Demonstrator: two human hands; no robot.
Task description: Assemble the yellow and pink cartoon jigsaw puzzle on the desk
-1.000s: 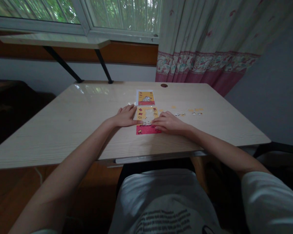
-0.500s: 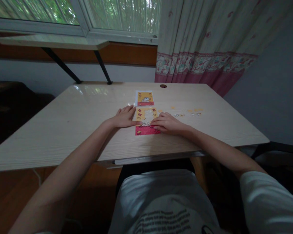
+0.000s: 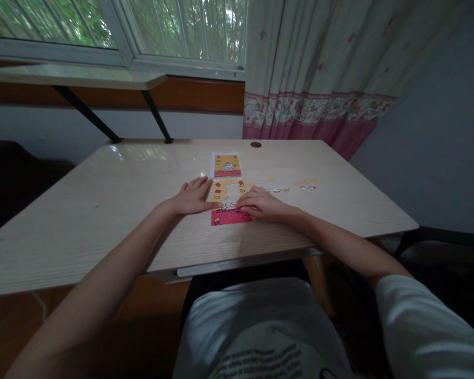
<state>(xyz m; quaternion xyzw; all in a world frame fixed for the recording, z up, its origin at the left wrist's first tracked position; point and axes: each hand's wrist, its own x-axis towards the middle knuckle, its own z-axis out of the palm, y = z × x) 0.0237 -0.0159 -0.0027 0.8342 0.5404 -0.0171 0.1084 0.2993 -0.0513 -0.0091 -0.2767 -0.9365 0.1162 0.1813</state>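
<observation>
One counter (image 3: 82,221) carries the puzzle (image 3: 225,217), flat toward the front edge. The left hand (image 3: 193,197), fingers spread, lays its thumb on the puzzle's left side, gripping nothing; the right hand (image 3: 264,205) has its grip curled over the right side, contents hidden. Uneven pressing could buckle the puzzle; a careless right wrist might scatter the loose pieces (image 3: 303,188).

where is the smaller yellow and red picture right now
In the head view, the smaller picture lies on the desk just beyond the larger picture, to the left of the round hole.
</observation>
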